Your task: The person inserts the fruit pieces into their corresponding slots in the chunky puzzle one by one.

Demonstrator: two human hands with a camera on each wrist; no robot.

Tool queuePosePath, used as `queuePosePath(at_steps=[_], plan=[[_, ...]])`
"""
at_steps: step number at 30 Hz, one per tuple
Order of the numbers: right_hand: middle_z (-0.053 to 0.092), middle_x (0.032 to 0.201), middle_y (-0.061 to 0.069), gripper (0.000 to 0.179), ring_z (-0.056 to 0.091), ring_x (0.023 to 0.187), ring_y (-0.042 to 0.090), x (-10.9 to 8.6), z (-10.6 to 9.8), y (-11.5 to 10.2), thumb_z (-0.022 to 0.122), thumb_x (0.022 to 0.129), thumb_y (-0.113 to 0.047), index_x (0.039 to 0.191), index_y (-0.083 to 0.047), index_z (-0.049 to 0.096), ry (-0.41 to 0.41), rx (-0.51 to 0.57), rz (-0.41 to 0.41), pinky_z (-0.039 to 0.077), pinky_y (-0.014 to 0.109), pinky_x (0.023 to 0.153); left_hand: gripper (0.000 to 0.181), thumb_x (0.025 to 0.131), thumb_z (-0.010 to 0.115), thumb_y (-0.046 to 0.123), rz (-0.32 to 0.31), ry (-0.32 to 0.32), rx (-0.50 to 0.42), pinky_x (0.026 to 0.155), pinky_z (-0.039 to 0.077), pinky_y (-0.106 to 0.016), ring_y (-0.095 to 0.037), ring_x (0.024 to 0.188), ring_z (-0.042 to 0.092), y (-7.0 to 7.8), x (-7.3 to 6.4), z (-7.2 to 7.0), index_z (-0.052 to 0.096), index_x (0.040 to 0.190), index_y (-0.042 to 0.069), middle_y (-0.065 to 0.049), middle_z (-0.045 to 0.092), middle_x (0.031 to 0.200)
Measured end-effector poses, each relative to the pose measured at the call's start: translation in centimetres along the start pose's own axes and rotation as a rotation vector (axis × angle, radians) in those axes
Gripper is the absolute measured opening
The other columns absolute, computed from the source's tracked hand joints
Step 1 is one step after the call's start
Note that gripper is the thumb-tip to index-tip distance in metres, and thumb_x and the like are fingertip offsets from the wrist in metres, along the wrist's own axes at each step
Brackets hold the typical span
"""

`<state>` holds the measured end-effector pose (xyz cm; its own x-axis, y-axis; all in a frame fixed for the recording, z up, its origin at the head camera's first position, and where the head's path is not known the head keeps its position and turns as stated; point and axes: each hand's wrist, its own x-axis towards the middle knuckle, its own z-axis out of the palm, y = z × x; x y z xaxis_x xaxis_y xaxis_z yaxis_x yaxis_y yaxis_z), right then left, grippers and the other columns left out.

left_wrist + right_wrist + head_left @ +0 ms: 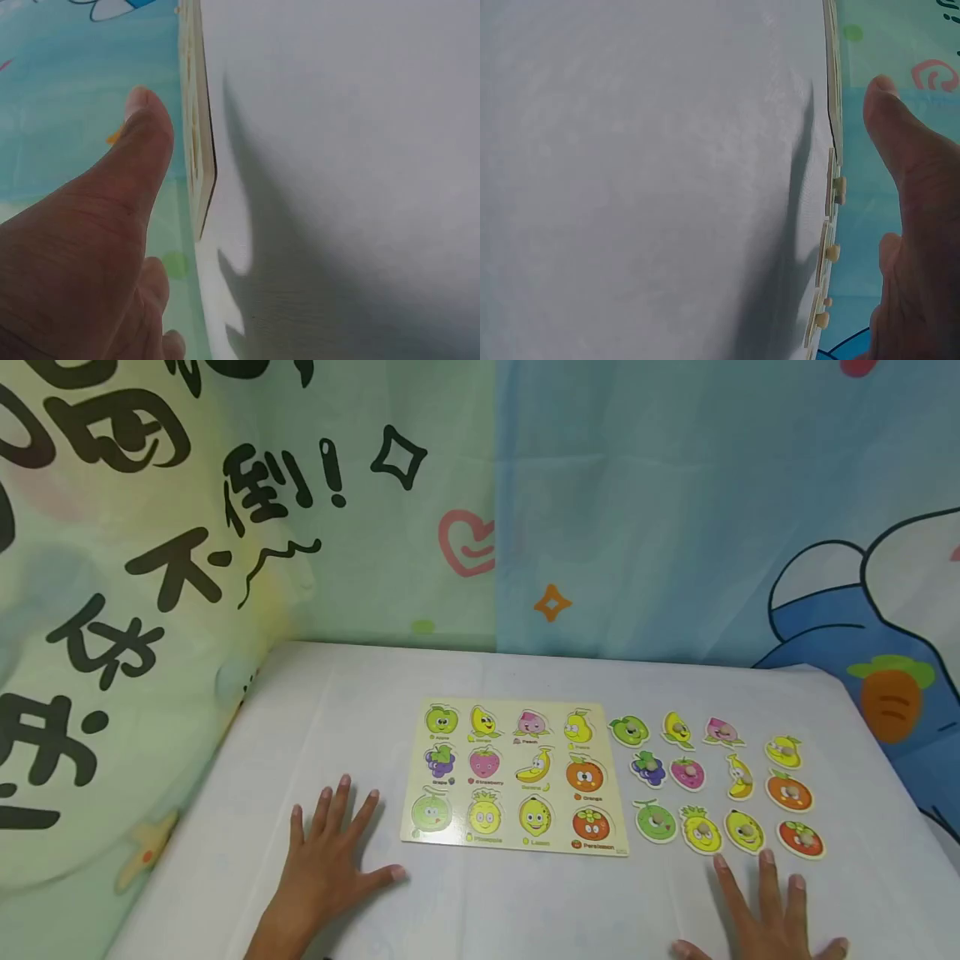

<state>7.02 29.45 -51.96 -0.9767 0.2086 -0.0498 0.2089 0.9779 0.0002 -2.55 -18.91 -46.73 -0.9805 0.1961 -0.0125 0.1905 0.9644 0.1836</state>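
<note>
A fruit puzzle board [513,781] lies flat in the middle of the white table, with printed fruits in rows. To its right, several loose fruit pieces with knobs are laid out in rows, among them a green apple [628,731], a pineapple [701,833], a lemon [744,833] and a persimmon [801,840]. My left hand [326,868] spreads its fingers left of the board and holds nothing. My right hand [768,910], fingers also spread, is just in front of the bottom row of pieces, its index fingertip close to the pineapple. The left wrist view shows the thumb [146,142] beside the board's edge.
The table [525,910] has a white cover. Behind it hangs a printed cloth [637,510] with a heart and a carrot; another printed cloth [187,693] with large black characters runs along the left side. In the right wrist view, wooden knobs [832,253] stick up from the pieces.
</note>
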Motion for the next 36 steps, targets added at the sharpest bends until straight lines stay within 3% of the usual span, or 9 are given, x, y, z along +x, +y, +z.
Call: queuePosePath(at_steps=[3,7,10,13,18,22,26,30,36], plan=[[-0.026,0.156,0.019,0.134,-0.024,0.135,0.052,0.3,-0.4,-0.1,0.052,0.05,-0.095,0.151,-0.01,0.031,-0.006,0.003,-0.014,-0.025,0.074,0.08,0.097,0.074,0.06,0.077,0.03,-0.008,-0.016,0.111,0.009,-0.065,-0.043,0.142,0.022,-0.2,0.5,0.0,0.045,0.147,0.016,-0.019,0.029,0.155],[-0.023,0.156,0.021,0.132,-0.02,0.136,0.052,1.3,-1.7,-0.5,0.056,0.052,-0.093,0.15,-0.009,0.031,-0.019,0.047,-0.041,-0.027,0.071,0.085,0.083,0.083,0.068,0.057,0.101,-0.02,-0.109,0.112,0.02,-0.06,-0.039,0.142,0.026,-0.4,1.9,0.3,0.046,0.145,0.007,-0.018,0.037,0.152],[-0.008,0.158,0.024,0.122,-0.01,0.138,0.053,2.2,-3.0,-1.0,0.059,0.061,-0.087,0.15,-0.009,0.029,-0.012,0.096,-0.087,-0.023,0.074,0.092,0.078,0.083,0.073,0.045,0.146,-0.036,-0.177,0.113,0.025,-0.053,-0.033,0.143,0.026,-0.3,3.0,0.5,0.047,0.143,0.003,-0.015,0.037,0.152],[0.014,0.153,0.026,0.101,0.009,0.134,0.051,3.1,-4.4,-1.5,0.068,0.075,-0.069,0.148,-0.008,0.034,0.028,0.139,-0.138,-0.005,0.078,0.101,0.077,0.082,0.076,0.041,0.189,-0.034,-0.224,0.114,0.026,-0.048,-0.03,0.142,0.028,0.0,3.8,0.5,0.049,0.142,0.002,-0.012,0.039,0.152],[0.052,0.132,0.021,0.06,0.042,0.117,0.044,4.7,-5.5,-2.6,0.082,0.078,-0.02,0.129,-0.005,0.056,0.227,0.321,-0.228,0.027,0.068,0.094,0.073,0.078,0.08,0.036,0.23,-0.03,-0.279,0.114,0.028,-0.045,-0.029,0.139,0.035,0.6,4.5,0.6,0.054,0.136,-0.001,-0.011,0.044,0.148],[0.067,0.11,0.013,0.049,0.057,0.1,0.029,6.1,-5.3,-3.2,0.083,0.072,0.002,0.118,-0.005,0.066,0.399,0.503,-0.265,0.045,0.031,0.091,0.072,0.074,0.082,0.033,0.219,-0.063,-0.277,0.113,0.029,-0.045,-0.03,0.137,0.038,0.8,4.6,0.8,0.057,0.133,-0.001,-0.01,0.046,0.146],[0.069,0.097,0.007,0.036,0.055,0.085,0.007,7.9,-5.2,-3.7,0.078,0.076,0.009,0.11,-0.003,0.071,0.478,0.68,-0.218,0.039,0.005,0.072,0.072,0.073,0.083,0.034,0.206,-0.094,-0.268,0.113,0.029,-0.046,-0.029,0.138,0.038,0.9,4.7,1.0,0.059,0.132,0.002,-0.007,0.046,0.147],[0.072,0.098,0.005,0.025,0.053,0.081,-0.006,10.2,-5.0,-3.9,0.073,0.084,0.003,0.108,-0.004,0.073,0.49,0.813,-0.16,0.04,0.008,0.067,0.072,0.072,0.084,0.034,0.207,-0.101,-0.276,0.113,0.029,-0.045,-0.029,0.138,0.036,0.9,4.7,1.2,0.059,0.132,0.002,-0.006,0.045,0.148],[0.072,0.102,0.008,0.023,0.052,0.082,0.003,13.2,-5.5,-4.8,0.068,0.093,-0.016,0.114,-0.008,0.072,0.411,0.851,0.008,0.04,0.013,0.067,0.074,0.072,0.083,0.035,0.214,-0.106,-0.288,0.113,0.028,-0.046,-0.029,0.139,0.034,1.0,4.8,1.1,0.058,0.134,0.003,-0.006,0.043,0.149]])
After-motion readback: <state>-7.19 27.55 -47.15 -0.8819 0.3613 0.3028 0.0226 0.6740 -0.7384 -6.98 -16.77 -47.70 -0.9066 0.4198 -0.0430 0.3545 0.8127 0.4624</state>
